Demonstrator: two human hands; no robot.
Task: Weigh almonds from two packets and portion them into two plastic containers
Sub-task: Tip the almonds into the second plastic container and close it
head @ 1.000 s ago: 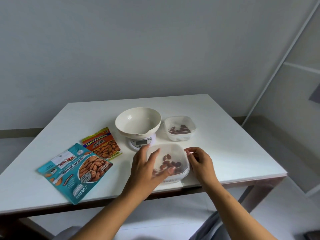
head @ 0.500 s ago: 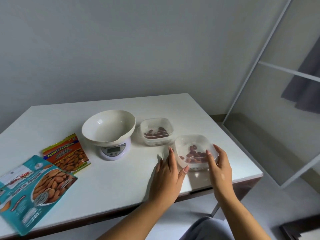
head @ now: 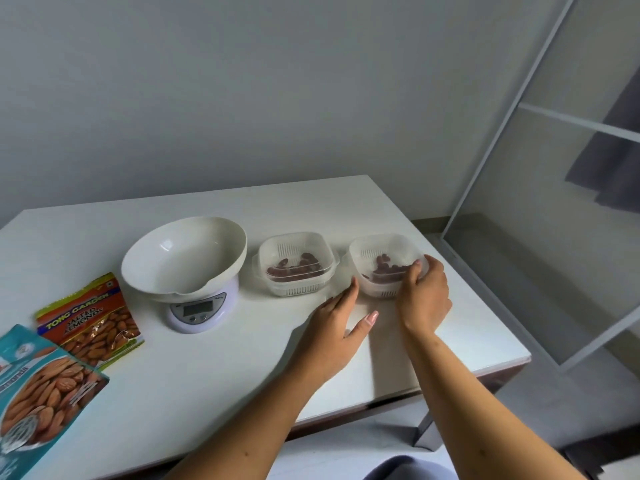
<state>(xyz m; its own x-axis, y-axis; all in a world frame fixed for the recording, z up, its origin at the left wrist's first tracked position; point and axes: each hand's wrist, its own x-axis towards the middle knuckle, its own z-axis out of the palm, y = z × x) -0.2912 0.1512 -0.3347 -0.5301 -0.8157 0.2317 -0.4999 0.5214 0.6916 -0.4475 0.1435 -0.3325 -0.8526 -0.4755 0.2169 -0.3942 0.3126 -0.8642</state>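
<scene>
plastic container (head: 381, 242) on the right gripped by right hand (head: 424, 296); left hand (head: 337, 323) released beside it.

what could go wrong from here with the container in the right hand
1. The right container sits close to the right edge of the table; sliding it that way could drop it off.
2. The right hand has its grip on one rim only, and the left hand is off the container, so a lift may tilt it and spill the almonds.
</scene>
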